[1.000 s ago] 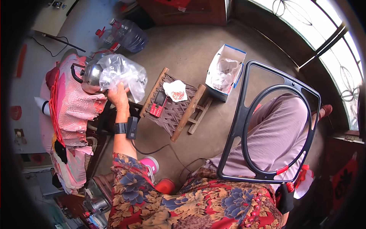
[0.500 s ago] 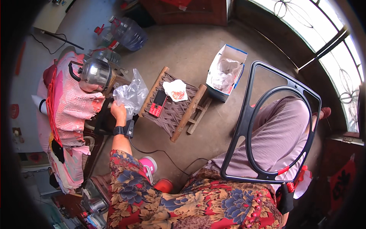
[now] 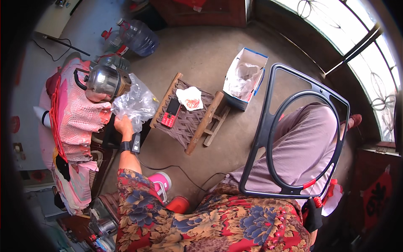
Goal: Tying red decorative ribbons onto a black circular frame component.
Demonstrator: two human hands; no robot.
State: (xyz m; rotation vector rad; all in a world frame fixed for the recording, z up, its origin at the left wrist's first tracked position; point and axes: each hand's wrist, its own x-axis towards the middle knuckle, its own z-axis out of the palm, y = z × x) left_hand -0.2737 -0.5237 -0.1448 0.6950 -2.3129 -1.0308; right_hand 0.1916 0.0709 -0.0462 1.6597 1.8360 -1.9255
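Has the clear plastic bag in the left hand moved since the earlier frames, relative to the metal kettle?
Yes. The clear plastic bag, earlier draped over the metal kettle, now hangs lower, beside it, in the left hand.

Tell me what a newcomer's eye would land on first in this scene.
First, the big black frame with an oval opening, standing over the person's lap at the right. Next, the left hand gripping a crumpled clear plastic bag beside a shiny metal kettle on a pink-covered table. Between them, a woven stool carries a red phone and a white cloth. The right hand is out of sight.
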